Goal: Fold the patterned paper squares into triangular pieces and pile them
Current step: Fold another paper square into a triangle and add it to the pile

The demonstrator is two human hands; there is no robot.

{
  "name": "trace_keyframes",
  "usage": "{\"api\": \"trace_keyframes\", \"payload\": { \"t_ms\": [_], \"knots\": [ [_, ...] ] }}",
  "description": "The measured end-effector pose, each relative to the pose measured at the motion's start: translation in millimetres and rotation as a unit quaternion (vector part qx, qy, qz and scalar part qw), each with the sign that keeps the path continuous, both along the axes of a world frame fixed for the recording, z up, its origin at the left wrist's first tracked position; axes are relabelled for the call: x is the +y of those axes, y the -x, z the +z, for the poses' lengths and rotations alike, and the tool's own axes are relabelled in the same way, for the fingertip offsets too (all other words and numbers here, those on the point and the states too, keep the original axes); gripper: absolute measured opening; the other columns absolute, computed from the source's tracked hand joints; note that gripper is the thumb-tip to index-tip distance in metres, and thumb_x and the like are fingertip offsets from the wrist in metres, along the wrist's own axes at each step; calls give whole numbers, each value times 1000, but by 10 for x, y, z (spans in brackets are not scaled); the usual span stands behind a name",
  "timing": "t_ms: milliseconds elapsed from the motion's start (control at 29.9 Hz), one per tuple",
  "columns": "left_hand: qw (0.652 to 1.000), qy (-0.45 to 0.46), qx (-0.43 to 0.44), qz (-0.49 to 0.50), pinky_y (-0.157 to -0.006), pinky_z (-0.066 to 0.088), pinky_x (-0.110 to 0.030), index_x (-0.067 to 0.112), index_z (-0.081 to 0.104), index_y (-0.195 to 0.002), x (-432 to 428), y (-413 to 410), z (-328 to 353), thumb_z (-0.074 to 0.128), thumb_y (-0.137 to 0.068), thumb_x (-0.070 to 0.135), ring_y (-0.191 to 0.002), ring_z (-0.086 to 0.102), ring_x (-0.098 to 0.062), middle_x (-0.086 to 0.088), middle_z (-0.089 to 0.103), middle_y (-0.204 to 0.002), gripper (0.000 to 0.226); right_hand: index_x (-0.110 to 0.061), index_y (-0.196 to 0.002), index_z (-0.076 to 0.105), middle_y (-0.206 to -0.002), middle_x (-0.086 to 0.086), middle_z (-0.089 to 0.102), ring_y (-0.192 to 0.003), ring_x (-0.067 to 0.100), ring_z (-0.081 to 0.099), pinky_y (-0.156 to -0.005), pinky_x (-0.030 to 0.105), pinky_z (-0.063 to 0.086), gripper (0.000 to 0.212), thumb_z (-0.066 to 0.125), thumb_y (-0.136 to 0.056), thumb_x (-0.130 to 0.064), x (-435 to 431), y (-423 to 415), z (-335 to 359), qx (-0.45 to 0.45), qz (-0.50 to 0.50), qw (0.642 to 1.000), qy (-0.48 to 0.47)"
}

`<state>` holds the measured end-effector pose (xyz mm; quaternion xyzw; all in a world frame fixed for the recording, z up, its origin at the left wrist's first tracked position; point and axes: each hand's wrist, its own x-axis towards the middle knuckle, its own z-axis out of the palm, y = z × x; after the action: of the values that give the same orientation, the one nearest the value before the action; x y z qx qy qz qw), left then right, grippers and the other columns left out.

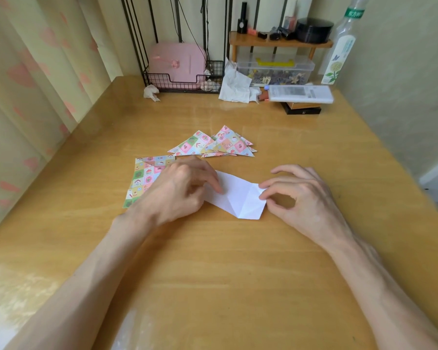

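between our hands we hold the sheet [238, 198] white side up: left hand [185, 188] pins it flat, so right hand [296, 195] can pinch its corner to fold; finished triangles [213, 145] pile beyond our fingers.

A clear bottle [344, 39] stands at the far right of the bench [213, 261]. Its green neck label [355, 13] carries white Chinese characters that appear to read "东方树"; the rest curves out of sight. The pale lower label [339, 56] has faint vertical characters, too washed out to read.

A white wrapped pack [300, 94] lies on a dark box [304, 109]. It bears grey printed panels, blurred beyond reading. The box front shows one tiny pale mark, illegible.

The patterned paper squares [147, 175] and triangular pieces [223, 145] show small pictures in coloured tiles; any lettering is too small to tell.
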<state>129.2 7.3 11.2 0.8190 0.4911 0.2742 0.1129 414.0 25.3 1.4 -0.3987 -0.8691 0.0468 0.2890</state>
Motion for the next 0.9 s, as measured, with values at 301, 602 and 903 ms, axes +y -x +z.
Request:
{"api": "trace_keyframes", "payload": {
  "t_ms": [301, 602, 903],
  "knots": [
    [997, 51, 54, -32, -93, 44, -31, 39, 70, -111, -62, -111, 1, 77, -70, 72, -109, 52, 1, 25, 64, -110, 53, -30, -89, 77, -95, -21, 72, -102, 2, 64, -91, 40, 49, 25, 80, -78, -7, -47, -11, 51, 39, 2, 996, 77],
    [998, -49, 15, -43, -87, 51, -38, 33, 74, -107, -52, -248, -28, 80, -86, 38, -97, 60, -13, 17, 63, -103, 22, -21, -85, 77, -71, -10, 58, -73, 15, 49, -71, 40, 49, 16, 76, -78, -7, -116, 152, 28, 52, 8, 998, -33],
    [999, -5, -33, -42, -71, 55, -33, 31, 77, -89, -26, -136, -21, 78, -90, 32, -83, 67, 1, 18, 72, -93, 1, -21, -87, 77, -91, -17, 69, -88, 8, 63, -84, 36, 51, 5, 82, -87, -22, -104, 95, 29, 51, 62, 995, 63]
  ]
}}
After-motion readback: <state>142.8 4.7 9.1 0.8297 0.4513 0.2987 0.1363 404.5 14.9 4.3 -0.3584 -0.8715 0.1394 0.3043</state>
